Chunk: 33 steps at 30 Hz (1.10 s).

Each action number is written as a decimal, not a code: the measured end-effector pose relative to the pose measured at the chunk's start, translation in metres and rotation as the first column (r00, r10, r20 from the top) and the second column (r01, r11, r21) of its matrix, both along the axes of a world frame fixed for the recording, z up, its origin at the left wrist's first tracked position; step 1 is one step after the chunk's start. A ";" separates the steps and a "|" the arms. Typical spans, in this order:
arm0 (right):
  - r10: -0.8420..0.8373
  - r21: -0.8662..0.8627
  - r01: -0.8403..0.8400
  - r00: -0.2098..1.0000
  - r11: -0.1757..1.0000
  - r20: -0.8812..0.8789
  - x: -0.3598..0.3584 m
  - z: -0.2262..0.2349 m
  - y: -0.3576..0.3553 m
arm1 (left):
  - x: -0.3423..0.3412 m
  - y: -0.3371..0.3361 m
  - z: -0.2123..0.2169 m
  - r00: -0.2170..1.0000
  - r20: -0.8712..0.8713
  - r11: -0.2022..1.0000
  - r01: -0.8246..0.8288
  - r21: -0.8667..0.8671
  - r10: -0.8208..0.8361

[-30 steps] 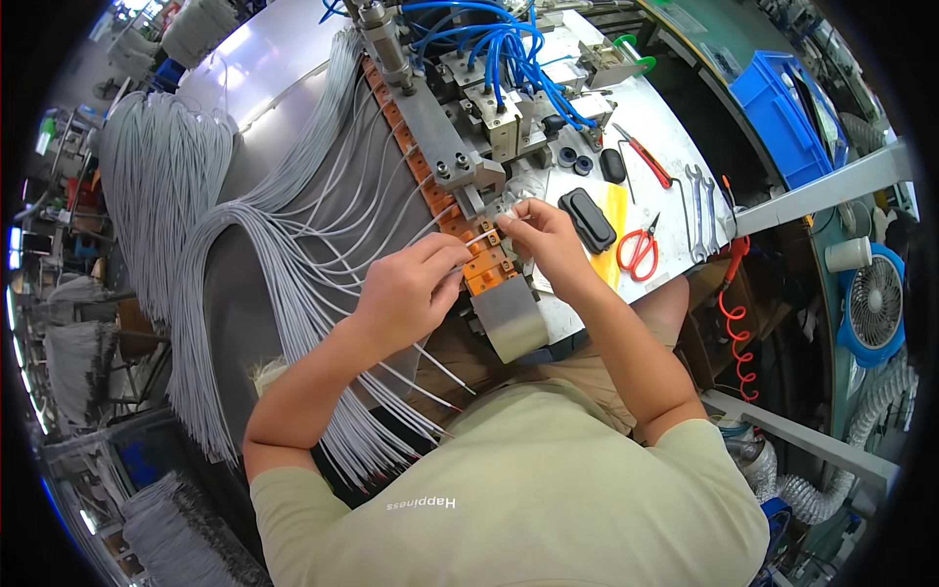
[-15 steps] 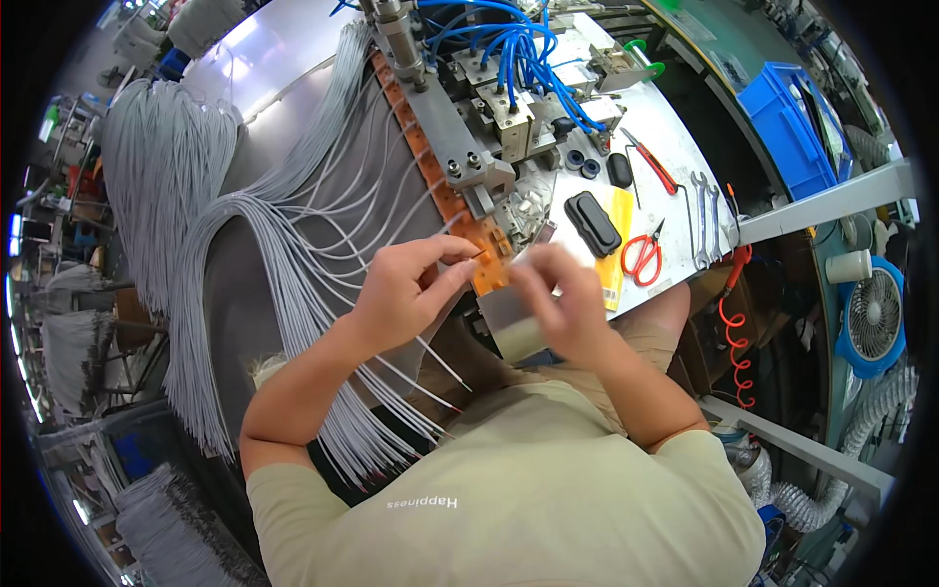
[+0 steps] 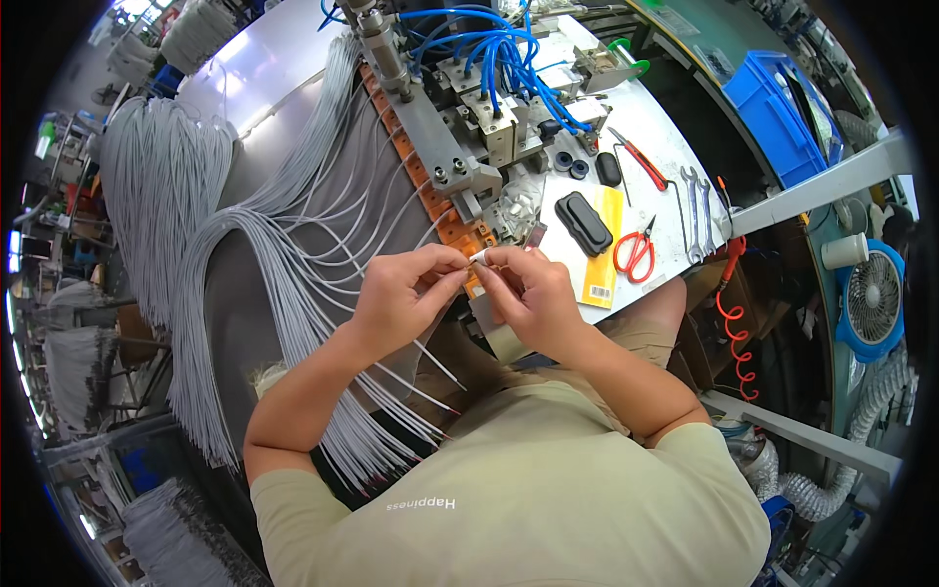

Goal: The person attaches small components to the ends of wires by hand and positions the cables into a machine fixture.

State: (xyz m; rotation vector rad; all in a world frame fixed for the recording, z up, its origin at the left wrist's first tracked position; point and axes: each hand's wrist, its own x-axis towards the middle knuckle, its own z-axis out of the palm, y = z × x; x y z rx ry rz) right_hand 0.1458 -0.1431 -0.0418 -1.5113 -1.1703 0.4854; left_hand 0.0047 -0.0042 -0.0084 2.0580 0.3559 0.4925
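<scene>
My left hand [image 3: 406, 293] pinches the end of a thin grey wire [image 3: 430, 354] just in front of the orange fixture rail [image 3: 452, 227]. My right hand [image 3: 533, 293] meets it fingertip to fingertip and holds a small white sleeve [image 3: 480, 257] at the wire's tip. Both hands hover close together over the near end of the rail. A large bundle of grey wires [image 3: 293, 293] drapes over the grey bench to my left and runs under my left forearm.
A metal machine with blue air hoses [image 3: 489, 68] stands behind the rail. On the white table [image 3: 675, 132] lie red scissors [image 3: 636, 252], a black case [image 3: 584, 223], wrenches [image 3: 696, 201] and red pliers [image 3: 641, 158]. A blue bin [image 3: 778, 112] and a fan [image 3: 871, 298] sit at right.
My hands have drawn back from the orange rail toward my body and come together, fingertips touching around the wire end and the small white piece.
</scene>
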 end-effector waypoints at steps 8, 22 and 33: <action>0.061 -0.091 -0.073 0.991 0.993 -0.122 0.003 0.012 0.002 | -0.002 0.001 0.005 0.996 -0.086 1.000 -0.004 0.009 0.005; 0.148 0.054 -0.157 0.979 0.986 0.143 0.017 -0.001 0.004 | -0.003 0.003 0.008 0.984 -0.149 0.960 0.054 -0.276 -0.098; -0.127 -0.090 0.118 0.985 0.989 -0.114 0.029 -0.017 0.023 | -0.002 0.007 0.006 0.991 0.009 0.854 0.112 0.508 -0.135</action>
